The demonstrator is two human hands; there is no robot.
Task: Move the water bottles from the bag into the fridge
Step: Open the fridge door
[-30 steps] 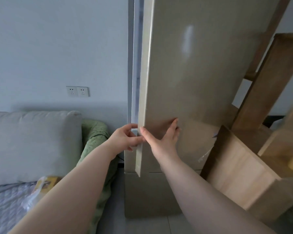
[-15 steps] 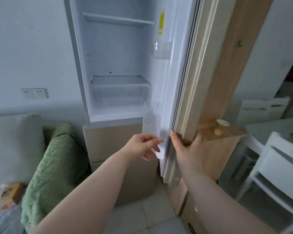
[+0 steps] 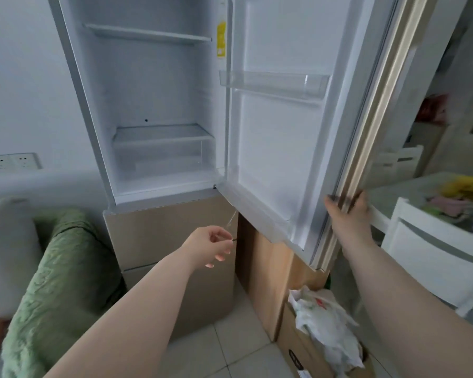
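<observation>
Gripping fridge door point(image 3: 281, 148) edge, right hand point(image 3: 348, 211); left hand point(image 3: 210, 245) loosely curled, free.

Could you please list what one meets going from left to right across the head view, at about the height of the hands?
Green blanket → left hand → fridge door → right hand → white chair.

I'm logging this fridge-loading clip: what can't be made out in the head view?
- Water bottles: none visible.
- Fridge top: cut off by the frame's upper edge.
- Box contents: hidden under crumpled plastic.
- Table items: blurred.
- Right hand fingers: wrapped behind the door edge.
</observation>
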